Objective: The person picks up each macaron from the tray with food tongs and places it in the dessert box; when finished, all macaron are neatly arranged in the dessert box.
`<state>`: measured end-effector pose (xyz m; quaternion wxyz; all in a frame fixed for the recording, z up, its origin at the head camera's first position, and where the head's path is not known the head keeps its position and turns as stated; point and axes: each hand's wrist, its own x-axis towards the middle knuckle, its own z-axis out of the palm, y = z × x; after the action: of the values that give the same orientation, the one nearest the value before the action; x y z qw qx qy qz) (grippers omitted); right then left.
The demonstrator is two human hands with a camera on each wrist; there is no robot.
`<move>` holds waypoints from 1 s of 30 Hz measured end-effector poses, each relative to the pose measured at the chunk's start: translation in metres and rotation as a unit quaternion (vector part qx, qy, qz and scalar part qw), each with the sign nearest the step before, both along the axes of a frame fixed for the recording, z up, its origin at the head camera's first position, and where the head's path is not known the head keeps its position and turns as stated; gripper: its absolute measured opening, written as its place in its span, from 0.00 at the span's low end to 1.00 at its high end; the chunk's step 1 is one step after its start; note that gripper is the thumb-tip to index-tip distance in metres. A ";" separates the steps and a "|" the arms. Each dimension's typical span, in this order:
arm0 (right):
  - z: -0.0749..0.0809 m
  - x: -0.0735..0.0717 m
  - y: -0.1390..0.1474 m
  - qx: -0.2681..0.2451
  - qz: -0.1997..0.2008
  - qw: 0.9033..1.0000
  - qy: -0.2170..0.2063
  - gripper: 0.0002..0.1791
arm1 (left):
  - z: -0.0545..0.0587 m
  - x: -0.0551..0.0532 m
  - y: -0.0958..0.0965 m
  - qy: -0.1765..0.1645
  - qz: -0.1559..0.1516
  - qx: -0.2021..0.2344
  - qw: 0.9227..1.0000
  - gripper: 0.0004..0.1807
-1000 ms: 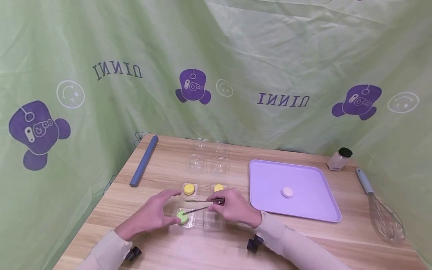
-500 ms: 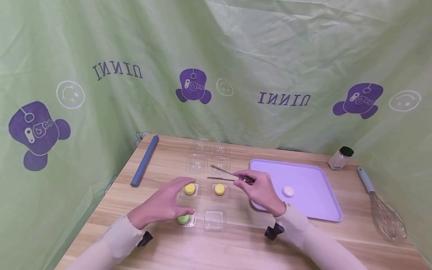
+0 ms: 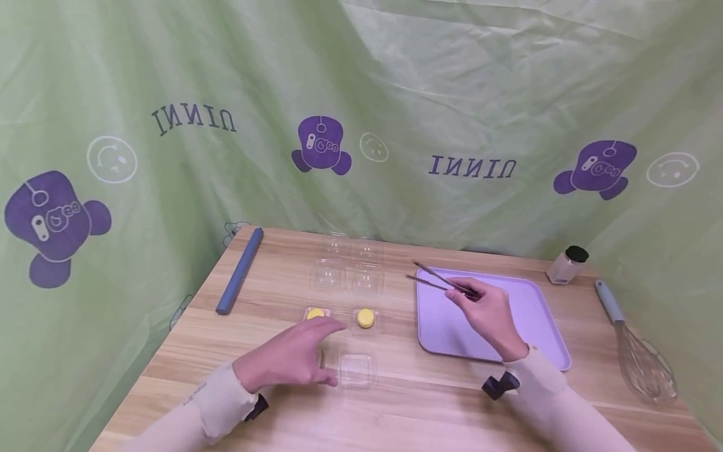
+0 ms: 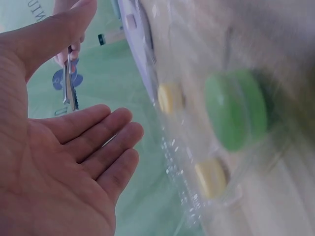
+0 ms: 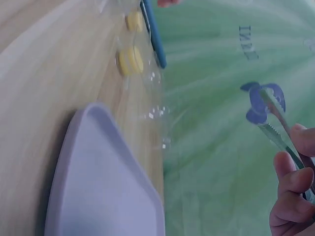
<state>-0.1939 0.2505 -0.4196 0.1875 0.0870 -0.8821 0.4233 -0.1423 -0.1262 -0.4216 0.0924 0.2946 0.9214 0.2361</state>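
Observation:
My left hand (image 3: pixel 290 356) hovers over the near-left clear plastic box, fingers extended, holding nothing. Beneath it a green macaron (image 4: pixel 236 110) sits in that box; the hand hides it in the head view. Two yellow macarons sit in boxes just beyond: the right one (image 3: pixel 365 318) in full view, the left one (image 3: pixel 315 312) partly covered by the hand. An empty clear box (image 3: pixel 357 370) lies to the hand's right. My right hand (image 3: pixel 490 314) grips metal tongs (image 3: pixel 442 277) above the purple tray (image 3: pixel 542 307); their arms are spread with nothing between them.
Raised clear lids (image 3: pixel 329 276) stand behind the macarons. A blue rod (image 3: pixel 240 273) lies at the left. At the right are a black-capped jar (image 3: pixel 567 267) and a whisk (image 3: pixel 644 364). A green curtain (image 3: pixel 361 207) hangs behind the table.
My right hand has carried the tongs from the green macaron rightward to above the tray, hiding the pink macaron there. My left hand has shifted right over the green macaron.

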 end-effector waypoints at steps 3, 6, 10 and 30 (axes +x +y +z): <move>-0.002 0.001 0.015 0.015 -0.030 0.999 -0.011 0.13 | -0.003 0.002 0.003 -0.003 -0.007 -0.007 1.000 0.50; -0.003 0.004 0.027 0.028 -0.051 0.998 -0.011 0.14 | -0.007 0.003 0.006 -0.001 -0.010 -0.010 1.000 0.51; -0.006 0.007 0.042 0.041 -0.064 0.997 -0.015 0.14 | -0.011 0.003 0.009 0.002 -0.010 -0.017 1.000 0.50; -0.029 0.027 0.092 0.085 -0.113 0.987 -0.076 0.14 | -0.023 0.004 0.018 0.015 -0.027 -0.036 0.999 0.49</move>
<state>-0.1670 0.3428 -0.4487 0.1589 -0.0304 -0.9306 0.3285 -0.1385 -0.1079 -0.4446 0.0955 0.3192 0.9223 0.1958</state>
